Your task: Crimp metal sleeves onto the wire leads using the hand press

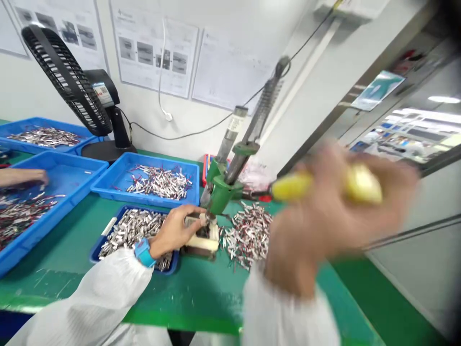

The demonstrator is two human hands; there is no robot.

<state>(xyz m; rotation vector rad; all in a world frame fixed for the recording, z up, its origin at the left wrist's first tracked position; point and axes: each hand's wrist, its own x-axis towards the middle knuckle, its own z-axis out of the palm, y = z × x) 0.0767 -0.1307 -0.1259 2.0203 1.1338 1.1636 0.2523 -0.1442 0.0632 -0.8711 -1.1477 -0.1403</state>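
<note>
A green hand press (220,192) with a spring-topped shaft stands on the green bench. My right hand (317,221), smeared by motion, is wrapped round the yellow handle (293,186) of the press's lever. My left hand (180,226), with a blue watch at the wrist, reaches to the pale base (201,242) of the press. Its thumb and fingers close together just under the ram; whatever they pinch is too small and hidden to make out. Left of the press, a dark blue tray (94,254) holds small silvery metal parts (131,228), partly under my left wrist.
A heap of small white-and-silver pieces with thin wires (252,233) lies right of the press. Blue trays (194,199) with similar pieces line the left and back. Another person's hand (25,178) reaches into the left tray. A black fan (68,81) stands behind.
</note>
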